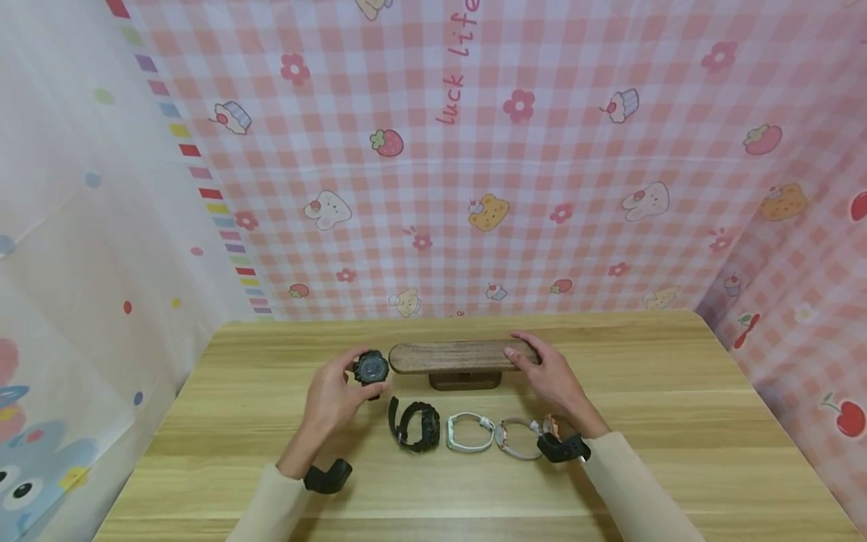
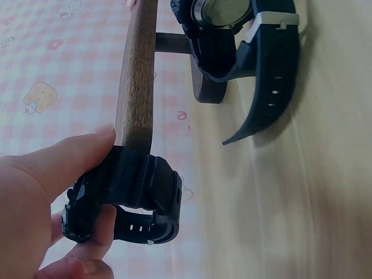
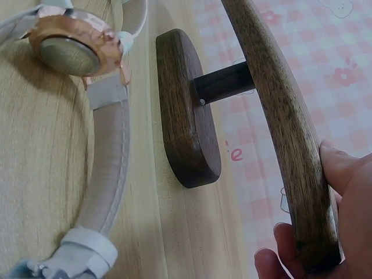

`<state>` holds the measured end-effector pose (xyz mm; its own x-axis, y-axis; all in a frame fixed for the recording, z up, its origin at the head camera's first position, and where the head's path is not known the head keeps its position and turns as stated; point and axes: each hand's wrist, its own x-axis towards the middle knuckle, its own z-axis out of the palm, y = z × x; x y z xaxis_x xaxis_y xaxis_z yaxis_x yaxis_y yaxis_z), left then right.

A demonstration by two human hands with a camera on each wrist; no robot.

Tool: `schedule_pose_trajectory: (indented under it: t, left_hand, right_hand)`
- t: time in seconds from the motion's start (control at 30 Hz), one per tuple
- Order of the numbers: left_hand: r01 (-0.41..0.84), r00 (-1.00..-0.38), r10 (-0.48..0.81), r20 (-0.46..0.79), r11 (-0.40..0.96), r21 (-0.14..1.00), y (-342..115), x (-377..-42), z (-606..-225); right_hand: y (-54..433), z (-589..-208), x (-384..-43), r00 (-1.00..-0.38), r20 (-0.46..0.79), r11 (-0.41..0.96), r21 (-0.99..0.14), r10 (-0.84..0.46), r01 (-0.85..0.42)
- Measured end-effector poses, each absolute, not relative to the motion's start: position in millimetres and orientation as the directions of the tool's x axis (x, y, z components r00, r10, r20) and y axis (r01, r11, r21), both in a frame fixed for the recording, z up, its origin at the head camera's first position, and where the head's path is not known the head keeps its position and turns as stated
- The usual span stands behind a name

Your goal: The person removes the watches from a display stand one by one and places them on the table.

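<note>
My left hand (image 1: 330, 397) pinches a black digital wristwatch (image 1: 372, 369) beside the left end of a dark wooden T-shaped stand (image 1: 447, 357). In the left wrist view the strap of this wristwatch (image 2: 139, 186) forms a loop, right at the bar's end. Around the right end of the bar (image 3: 290, 133) the fingers and thumb of my right hand (image 1: 552, 380) are curled. The stand's base (image 3: 180, 110) rests on the table, with a short post between it and the bar.
In front of the stand lie a second black watch (image 1: 416, 427), a white watch (image 1: 470, 433), a watch with a pale strap (image 1: 520, 438) and a rose-gold one (image 1: 552, 425) partly hidden by the right wrist's black band (image 1: 565, 449). A patterned cloth (image 1: 474, 248) hangs behind the table.
</note>
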<state>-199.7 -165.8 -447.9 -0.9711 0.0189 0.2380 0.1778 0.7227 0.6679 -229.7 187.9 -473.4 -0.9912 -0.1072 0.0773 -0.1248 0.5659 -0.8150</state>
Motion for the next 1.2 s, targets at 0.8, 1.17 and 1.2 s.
schedule_pose_trajectory:
  t: [0.8,1.17,1.2]
  left_hand:
    - [0.240,-0.965,0.133,0.228,0.800,0.550,-182.6,-166.4,-468.3]
    - [0.272,-0.954,0.165,0.250,0.828,0.490,-180.4,-159.2,-475.5]
    - [0.274,-0.953,0.168,0.251,0.831,0.485,-180.5,-159.0,-475.7]
  right_hand:
    - [188.2,-473.4,-230.2,-0.992,0.062,0.559,-0.822,-0.107,-0.112]
    - [188.0,-473.9,-230.8,-0.992,0.059,0.559,-0.822,-0.111,-0.112]
    - [187.9,-473.9,-230.7,-0.992,0.059,0.558,-0.822,-0.112,-0.111]
